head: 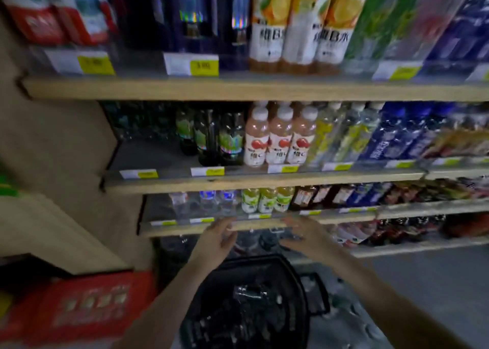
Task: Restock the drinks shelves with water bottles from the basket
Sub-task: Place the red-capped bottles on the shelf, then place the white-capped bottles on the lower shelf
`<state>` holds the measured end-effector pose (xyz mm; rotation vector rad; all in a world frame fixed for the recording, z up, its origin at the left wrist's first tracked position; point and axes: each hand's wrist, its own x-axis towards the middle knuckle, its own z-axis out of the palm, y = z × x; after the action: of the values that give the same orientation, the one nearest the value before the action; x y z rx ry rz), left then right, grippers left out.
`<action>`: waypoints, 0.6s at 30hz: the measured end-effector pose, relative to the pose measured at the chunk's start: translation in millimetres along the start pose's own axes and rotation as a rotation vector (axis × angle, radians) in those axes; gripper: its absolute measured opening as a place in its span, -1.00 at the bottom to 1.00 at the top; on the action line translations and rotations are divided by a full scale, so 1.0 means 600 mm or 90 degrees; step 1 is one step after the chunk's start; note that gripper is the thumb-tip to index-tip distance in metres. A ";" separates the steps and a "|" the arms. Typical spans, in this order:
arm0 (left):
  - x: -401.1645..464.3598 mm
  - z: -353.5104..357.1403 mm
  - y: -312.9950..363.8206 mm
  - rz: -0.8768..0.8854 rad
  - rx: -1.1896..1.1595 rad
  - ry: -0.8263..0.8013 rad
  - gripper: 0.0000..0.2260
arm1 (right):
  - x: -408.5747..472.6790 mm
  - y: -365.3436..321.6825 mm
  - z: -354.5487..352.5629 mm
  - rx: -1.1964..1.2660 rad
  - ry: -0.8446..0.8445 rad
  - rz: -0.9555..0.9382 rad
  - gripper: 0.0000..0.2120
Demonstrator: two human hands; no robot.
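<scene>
1. Both hands reach forward at the edge of the third shelf down; left hand (221,233) has fingers relaxed and straight, holding nothing; right hand (304,233) likewise spread, palm inward, holding nothing. Hands sit apart with a gap between them, blurred.
2. Water bottles (203,203): a few clear ones stand on the third shelf (185,228), left part, just behind the left hand. More clear bottles show dimly on the shelf below, between the hands; count cannot be told.
3. Black basket (296,274) sits on the floor below the hands. Inside: dark, glinting plastic, likely more water bottles (248,293); too blurred to count.
4. Progress, as a judgement: partway. Some water is shelved, the basket looks still loaded, and the left end of the second shelf (158,158) has bare space at the front.
5. Neighbours on the third shelf: green-label bottles (267,199) just right of the water, then brown drinks.
6. Second shelf: pink juice bottles (280,136), dark green-label bottles, blue bottles to the right.
7. Top shelf: orange juice bottles (299,25).
8. Red carton (87,309) at lower left, near the basket.
</scene>
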<state>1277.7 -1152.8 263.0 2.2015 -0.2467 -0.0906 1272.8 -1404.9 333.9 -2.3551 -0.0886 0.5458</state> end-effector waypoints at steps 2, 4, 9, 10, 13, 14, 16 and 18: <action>-0.028 0.060 -0.033 -0.083 -0.054 -0.013 -0.69 | 0.006 0.083 0.032 0.027 -0.063 0.038 -0.40; -0.055 0.112 -0.066 -0.155 -0.041 -0.013 -0.68 | 0.018 0.154 0.065 0.057 -0.110 0.076 -0.39; -0.090 0.244 -0.177 -0.318 -0.048 -0.077 -0.61 | 0.066 0.305 0.175 0.059 -0.136 0.158 -0.38; -0.087 0.272 -0.206 -0.335 -0.053 -0.086 -0.61 | 0.084 0.336 0.205 0.055 -0.133 0.162 -0.38; -0.071 0.362 -0.312 -0.373 -0.048 -0.100 -0.60 | 0.148 0.431 0.305 0.055 -0.126 0.175 -0.38; -0.066 0.394 -0.351 -0.381 -0.046 -0.102 -0.60 | 0.172 0.464 0.341 0.054 -0.121 0.176 -0.38; -0.058 0.457 -0.430 -0.385 -0.045 -0.103 -0.59 | 0.220 0.531 0.415 0.048 -0.109 0.174 -0.36; -0.054 0.515 -0.507 -0.372 -0.040 -0.107 -0.57 | 0.268 0.591 0.485 0.029 -0.107 0.162 -0.34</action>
<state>1242.3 -1211.8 -166.3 2.1399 0.3103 -0.5979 1269.0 -1453.1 -149.9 -2.2868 0.1481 0.8589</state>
